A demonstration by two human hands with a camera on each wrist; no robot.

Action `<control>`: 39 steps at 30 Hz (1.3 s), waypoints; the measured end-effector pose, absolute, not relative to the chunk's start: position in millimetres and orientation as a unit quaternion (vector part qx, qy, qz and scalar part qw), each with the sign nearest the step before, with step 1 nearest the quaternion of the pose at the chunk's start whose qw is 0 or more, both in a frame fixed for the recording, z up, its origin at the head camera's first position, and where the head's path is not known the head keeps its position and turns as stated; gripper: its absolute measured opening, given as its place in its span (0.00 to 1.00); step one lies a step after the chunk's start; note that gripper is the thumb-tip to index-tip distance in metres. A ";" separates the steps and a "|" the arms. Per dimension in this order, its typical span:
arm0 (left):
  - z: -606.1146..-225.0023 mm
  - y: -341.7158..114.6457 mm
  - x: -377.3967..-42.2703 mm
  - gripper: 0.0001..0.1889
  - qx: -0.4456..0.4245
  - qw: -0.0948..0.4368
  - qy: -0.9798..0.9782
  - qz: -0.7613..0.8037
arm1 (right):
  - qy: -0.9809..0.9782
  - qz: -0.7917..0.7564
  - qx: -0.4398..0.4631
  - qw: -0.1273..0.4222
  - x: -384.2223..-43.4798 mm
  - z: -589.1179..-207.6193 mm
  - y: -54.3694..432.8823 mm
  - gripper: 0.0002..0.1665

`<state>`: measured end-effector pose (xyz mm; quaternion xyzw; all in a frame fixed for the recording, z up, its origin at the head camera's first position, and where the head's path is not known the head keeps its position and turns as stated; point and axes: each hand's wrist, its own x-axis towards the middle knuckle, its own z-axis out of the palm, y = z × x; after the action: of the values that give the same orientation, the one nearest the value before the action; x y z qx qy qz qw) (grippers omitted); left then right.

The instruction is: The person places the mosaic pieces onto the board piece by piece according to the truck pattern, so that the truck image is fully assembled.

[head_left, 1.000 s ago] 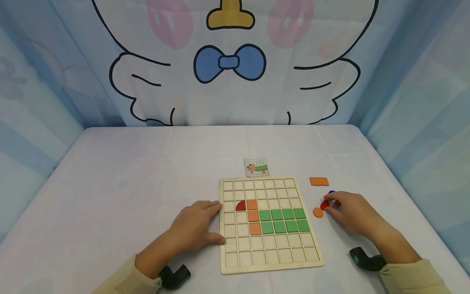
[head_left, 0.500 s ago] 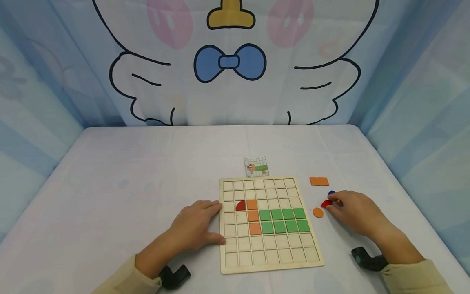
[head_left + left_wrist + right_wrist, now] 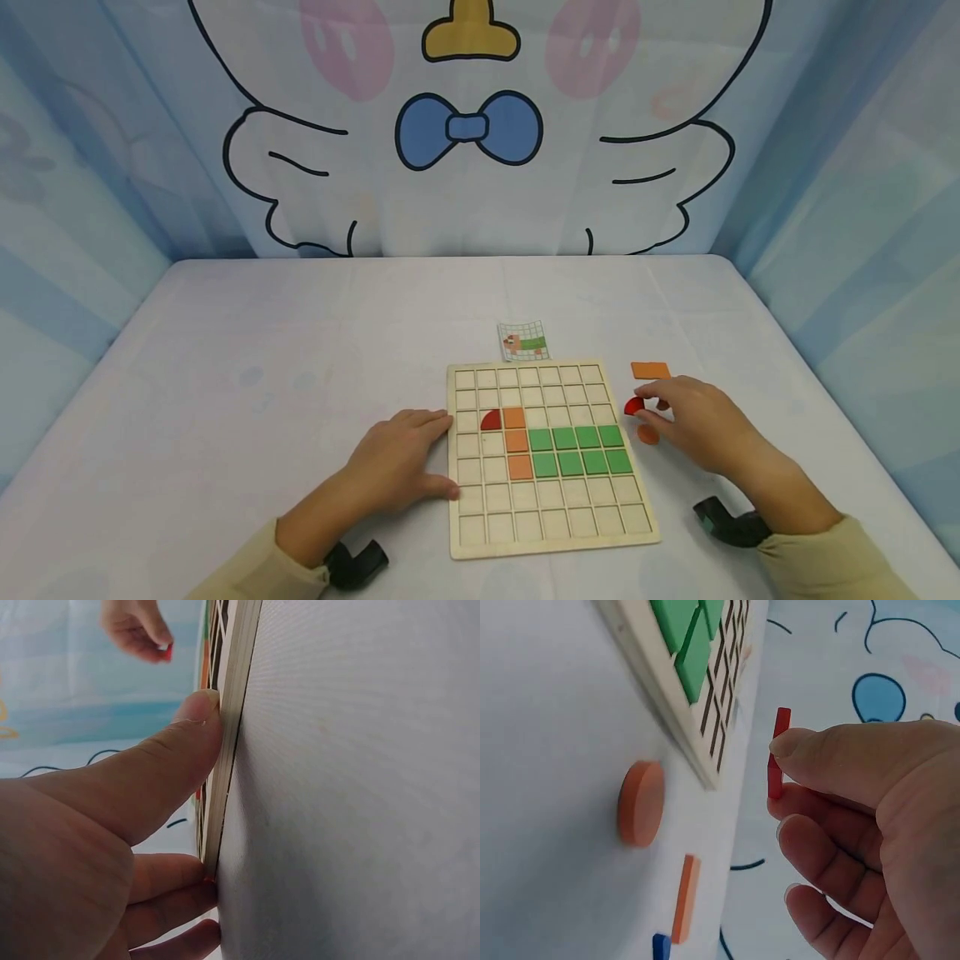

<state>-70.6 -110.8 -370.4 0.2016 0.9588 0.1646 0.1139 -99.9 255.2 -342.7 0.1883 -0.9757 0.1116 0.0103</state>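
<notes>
While the head view hides the blue piece (image 3: 661, 946) behind the right hand (image 3: 708, 425), the right wrist view shows it lying by the end of the orange rectangle (image 3: 649, 370). That wrist view also gives the red piece (image 3: 634, 406) edge-on, thin and flat, pinched between thumb and index finger, raised off the table just beside the board (image 3: 555, 521) and apart from it. Only the head view shows the small gridded card (image 3: 523, 342) at the board's far edge. In the left wrist view, the left hand (image 3: 397, 462) has its thumb on the board's rim and its fingers along the side, spread and fairly straight. The board is pale wood, its edge faintly layered, its face cut into square cells. Set in it are smooth green squares (image 3: 564, 438), orange squares (image 3: 516, 440) and a red quarter-round (image 3: 491, 420). Near the right hand lies a thick orange disc (image 3: 648, 434). A white cloth (image 3: 300, 333), finely textured up close, covers the table.
</notes>
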 end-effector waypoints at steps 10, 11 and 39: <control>-370.8 -110.9 -70.2 0.46 0.203 0.110 0.959 0.167 | -0.954 0.120 0.273 0.040 -103.3 -332.3 215.6 0.13; -370.8 -111.0 -70.2 0.46 0.203 0.109 0.959 0.167 | -0.952 0.121 0.278 0.041 -103.3 -331.7 212.4 0.13; -371.0 -111.2 -71.2 0.46 0.196 0.115 0.958 0.174 | -0.916 0.110 0.387 0.005 -109.3 -344.2 137.4 0.12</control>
<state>-71.2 -111.2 -371.0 0.1964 0.9580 0.1742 0.1150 -109.3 137.4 -344.2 0.3868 -0.9155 0.1103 0.0045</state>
